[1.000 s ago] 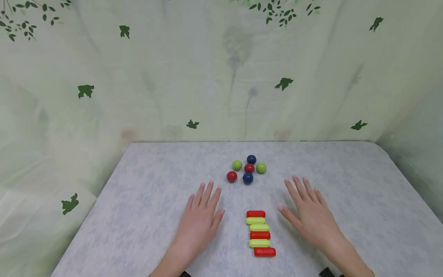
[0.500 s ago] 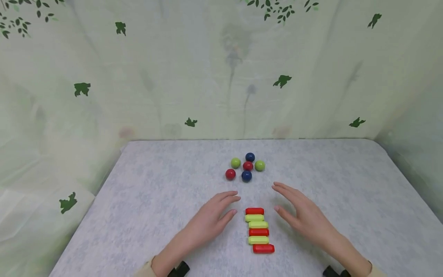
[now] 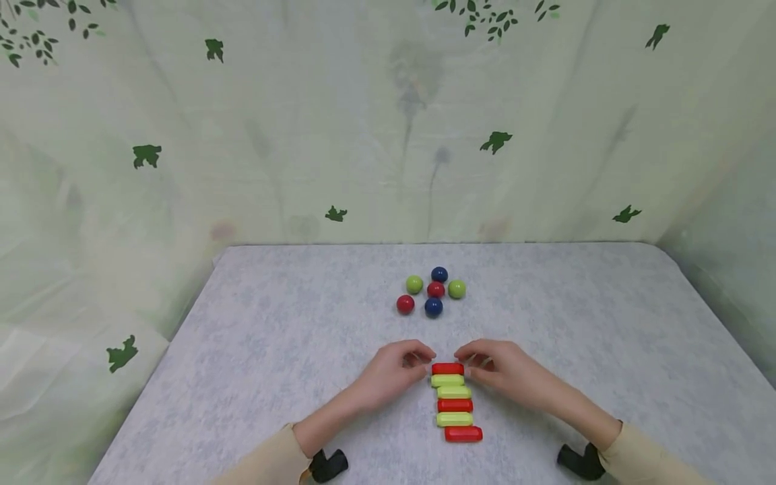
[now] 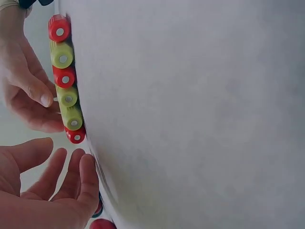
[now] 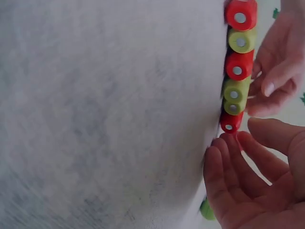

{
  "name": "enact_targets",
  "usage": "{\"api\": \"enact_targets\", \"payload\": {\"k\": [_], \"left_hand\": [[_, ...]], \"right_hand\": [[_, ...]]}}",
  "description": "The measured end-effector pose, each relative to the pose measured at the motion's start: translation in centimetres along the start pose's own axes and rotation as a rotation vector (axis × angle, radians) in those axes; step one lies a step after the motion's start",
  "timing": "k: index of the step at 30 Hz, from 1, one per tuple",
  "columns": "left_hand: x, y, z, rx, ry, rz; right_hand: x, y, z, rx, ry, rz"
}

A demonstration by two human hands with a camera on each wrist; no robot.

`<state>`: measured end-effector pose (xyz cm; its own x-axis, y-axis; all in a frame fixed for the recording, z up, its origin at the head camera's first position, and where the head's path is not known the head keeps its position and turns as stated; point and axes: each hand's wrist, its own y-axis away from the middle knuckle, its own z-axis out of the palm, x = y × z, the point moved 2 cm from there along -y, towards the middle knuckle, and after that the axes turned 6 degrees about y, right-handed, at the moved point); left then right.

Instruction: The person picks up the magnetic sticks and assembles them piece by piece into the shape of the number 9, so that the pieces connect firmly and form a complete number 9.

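the left hand (image 3: 388,374) and right hand (image 3: 515,374), bent fingers parted from thumbs, flank a red rod (image 3: 447,368); balls (image 3: 435,289) lie beyond them

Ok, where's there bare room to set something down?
Bare table lies left of the balls and left hand, and right of the balls and right hand. Crowded: the row of rods, its far end between the hands.

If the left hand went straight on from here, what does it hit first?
Probably the farthest red stick, just ahead of the left hand. Depth is unclear; the hand might pass over it and meet the right hand instead.
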<state>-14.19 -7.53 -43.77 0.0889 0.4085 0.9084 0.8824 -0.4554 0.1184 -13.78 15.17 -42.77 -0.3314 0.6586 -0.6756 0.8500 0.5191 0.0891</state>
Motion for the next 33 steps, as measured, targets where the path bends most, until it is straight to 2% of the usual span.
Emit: {"api": "enact_targets", "payload": {"k": [7, 12, 17, 22, 33], "left_hand": [[-0.1, -1.2, 1.0, -0.012, -0.016, 0.020], [-0.1, -1.3, 1.2, -0.004, -0.043, 0.021], [0.1, -1.6, 1.0, -0.010, -0.017, 0.028], [0.2, -2.0, 0.5, -0.008, -0.014, 0.033], [-0.3, -3.5, -1.0, 0.082, -0.046, 0.009]], "right_hand": [[0.6, -0.9, 0.3, -0.044, 0.006, -0.038], [0.5, -1.4, 0.5, -0.066, 0.000, -0.010], [0.5, -2.2, 0.4, -0.049, 0.004, 0.023], [0.5, -2.7, 0.1, -0.022, -0.017, 0.018], [0.7, -5.0, -0.3, 0.053, -0.016, 0.009]]}}
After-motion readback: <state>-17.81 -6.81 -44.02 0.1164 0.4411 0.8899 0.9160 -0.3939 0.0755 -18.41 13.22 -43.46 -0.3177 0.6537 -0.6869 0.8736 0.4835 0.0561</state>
